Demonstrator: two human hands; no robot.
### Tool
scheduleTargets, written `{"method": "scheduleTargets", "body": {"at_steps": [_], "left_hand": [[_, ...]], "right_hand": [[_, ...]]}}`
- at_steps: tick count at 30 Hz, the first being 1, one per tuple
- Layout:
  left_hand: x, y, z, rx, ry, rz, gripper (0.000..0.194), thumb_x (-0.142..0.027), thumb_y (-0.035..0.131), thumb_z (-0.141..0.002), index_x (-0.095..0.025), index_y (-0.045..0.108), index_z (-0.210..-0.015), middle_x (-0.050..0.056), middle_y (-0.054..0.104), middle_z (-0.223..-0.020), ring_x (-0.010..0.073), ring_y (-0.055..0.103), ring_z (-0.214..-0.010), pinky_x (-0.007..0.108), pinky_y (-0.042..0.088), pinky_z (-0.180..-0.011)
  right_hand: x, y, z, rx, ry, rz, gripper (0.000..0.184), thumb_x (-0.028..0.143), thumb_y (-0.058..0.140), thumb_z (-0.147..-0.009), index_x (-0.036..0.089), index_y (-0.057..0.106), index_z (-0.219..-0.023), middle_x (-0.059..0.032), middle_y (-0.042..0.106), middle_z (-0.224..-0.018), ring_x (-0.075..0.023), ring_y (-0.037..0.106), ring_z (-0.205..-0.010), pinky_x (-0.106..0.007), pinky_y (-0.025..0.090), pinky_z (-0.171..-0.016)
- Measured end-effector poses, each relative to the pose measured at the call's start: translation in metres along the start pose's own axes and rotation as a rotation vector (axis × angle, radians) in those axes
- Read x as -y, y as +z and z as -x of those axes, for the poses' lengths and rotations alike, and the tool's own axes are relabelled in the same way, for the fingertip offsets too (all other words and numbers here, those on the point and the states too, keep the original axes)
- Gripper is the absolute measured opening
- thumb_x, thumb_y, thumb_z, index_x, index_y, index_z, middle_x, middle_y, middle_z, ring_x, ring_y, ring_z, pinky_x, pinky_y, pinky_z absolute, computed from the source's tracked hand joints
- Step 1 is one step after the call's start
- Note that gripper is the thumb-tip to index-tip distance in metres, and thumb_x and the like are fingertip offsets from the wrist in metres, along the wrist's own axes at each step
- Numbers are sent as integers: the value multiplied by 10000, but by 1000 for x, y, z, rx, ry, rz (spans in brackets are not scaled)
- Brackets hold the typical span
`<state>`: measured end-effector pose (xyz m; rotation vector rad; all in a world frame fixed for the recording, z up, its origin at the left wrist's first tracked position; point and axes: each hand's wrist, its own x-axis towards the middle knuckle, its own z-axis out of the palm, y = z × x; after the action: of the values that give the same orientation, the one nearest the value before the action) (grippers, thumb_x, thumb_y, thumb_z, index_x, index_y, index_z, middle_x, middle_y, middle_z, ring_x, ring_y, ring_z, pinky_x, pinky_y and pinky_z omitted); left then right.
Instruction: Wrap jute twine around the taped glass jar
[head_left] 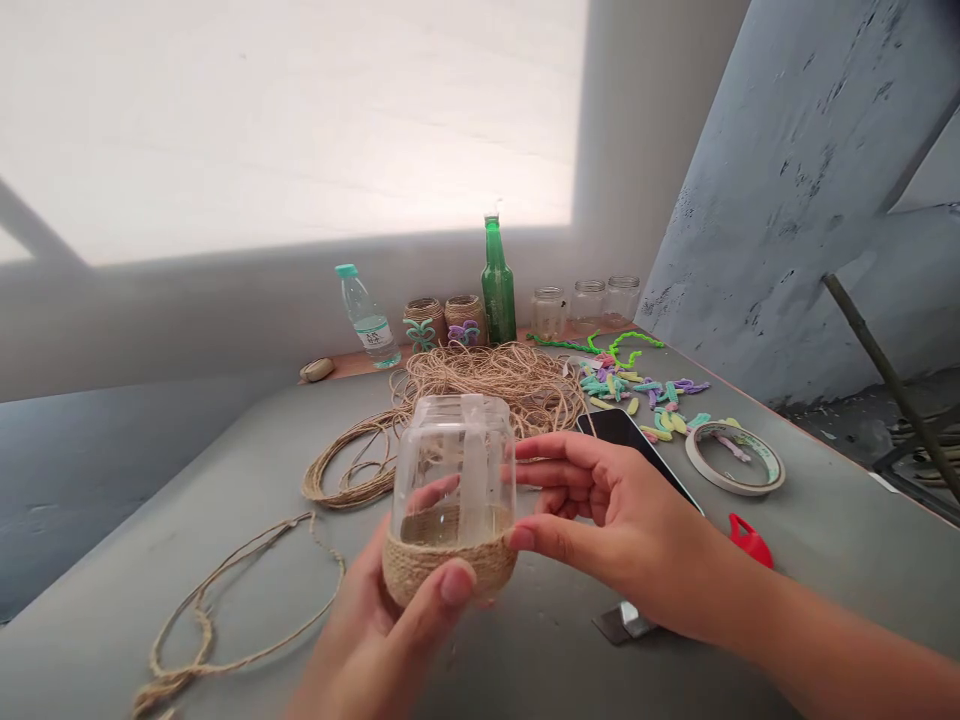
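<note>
A clear glass jar [450, 470] is held up over the table, tilted slightly, its lower part wound with rows of jute twine [450, 567]. A whitish strip of tape [473, 465] runs down its side from the rim. My left hand [405, 610] is wrapped round the jar's base, thumb in front on the twine, fingers behind the glass. On the right side, my right hand [600, 505] has its thumb against the top edge of the twine band and its fingers at the glass. Behind the jar lies a large loose pile of jute twine [495, 375].
A roll of tape [735, 458], phone [630, 435], red object [750, 540] and metal-ended tool [626, 622] lie right. Behind stand a water bottle [371, 325], green bottle [498, 300], twine-wrapped jars [425, 322] and bare jars [589, 302]. Colourful fuzzy pieces [660, 395] lie right; a twine loop [202, 620], left.
</note>
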<state>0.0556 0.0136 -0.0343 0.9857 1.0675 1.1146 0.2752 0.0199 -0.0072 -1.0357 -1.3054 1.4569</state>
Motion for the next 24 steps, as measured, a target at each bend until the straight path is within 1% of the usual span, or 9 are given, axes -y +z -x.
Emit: {"method": "scheduleTargets", "body": {"at_steps": [1, 3, 5, 8, 9, 10, 14, 17, 24], "left_hand": [[1, -1, -1, -9, 5, -18, 824, -606, 922, -660, -237, 686, -1358, 136, 840, -1147, 354, 743, -970, 380, 603, -706], [2, -1, -2, -3, -16, 48, 837, -597, 944, -605, -238, 716, -1326, 119, 851, -1044, 342, 750, -895, 356, 587, -645], [-1, 1, -2, 24, -35, 147, 749, -584, 947, -589, -250, 776, -1237, 102, 849, -959, 325, 744, -834, 344, 578, -606], [-7, 6, 0, 69, -49, 204, 566, -539, 908, -668, -255, 822, -1150, 101, 842, -992, 290, 712, -822, 353, 592, -647], [-9, 7, 1, 82, -55, 217, 538, -527, 896, -685, -256, 827, -1145, 100, 840, -1007, 284, 703, -820, 358, 595, -655], [-10, 7, 2, 90, -57, 235, 519, -517, 885, -705, -259, 828, -1152, 98, 837, -1014, 283, 698, -828, 362, 599, -667], [-12, 5, 5, 74, -84, 316, 513, -473, 873, -741, -268, 824, -1208, 99, 840, -1038, 296, 709, -876, 364, 607, -690], [-11, 3, 5, 88, -106, 340, 502, -477, 892, -716, -253, 850, -1164, 110, 850, -1073, 290, 708, -827, 383, 627, -697], [-6, -3, 6, 151, -111, 412, 444, -477, 838, -764, -255, 866, -1148, 85, 851, -1078, 297, 724, -831, 366, 631, -699]], "right_hand": [[0, 0, 1, -3, -32, 61, 574, 286, 976, -764, 287, 708, -1273, -46, 766, -1273, -194, 717, -976, -371, 600, -929], [0, 0, 4, 1, -91, 151, 513, 288, 943, -808, 310, 694, -1255, -21, 761, -1267, -183, 708, -956, -360, 595, -921], [2, -1, 5, 11, -147, 237, 397, 302, 896, -862, 317, 696, -1204, 0, 771, -1181, -183, 710, -938, -345, 590, -889], [6, -2, 7, 53, -235, 392, 79, 327, 788, -962, 288, 748, -1018, 8, 765, -926, -216, 724, -1027, -337, 561, -914], [7, -3, 7, 66, -259, 427, 59, 330, 759, -985, 277, 758, -958, 7, 758, -870, -223, 728, -1059, -336, 552, -940], [7, -3, 7, 74, -276, 446, 108, 330, 740, -999, 268, 763, -914, 6, 761, -850, -224, 732, -1083, -334, 542, -971], [7, -3, 7, 64, -308, 441, 122, 333, 744, -1000, 256, 785, -915, -2, 826, -1011, -223, 734, -1200, -313, 519, -1059], [7, -3, 6, 58, -334, 437, 124, 340, 754, -994, 249, 798, -922, -6, 844, -1053, -224, 699, -1310, -279, 520, -1065], [5, -2, 4, 42, -450, 489, 74, 273, 759, -992, 247, 810, -946, 11, 854, -1081, -172, 722, -1275, -220, 524, -1062]]}}
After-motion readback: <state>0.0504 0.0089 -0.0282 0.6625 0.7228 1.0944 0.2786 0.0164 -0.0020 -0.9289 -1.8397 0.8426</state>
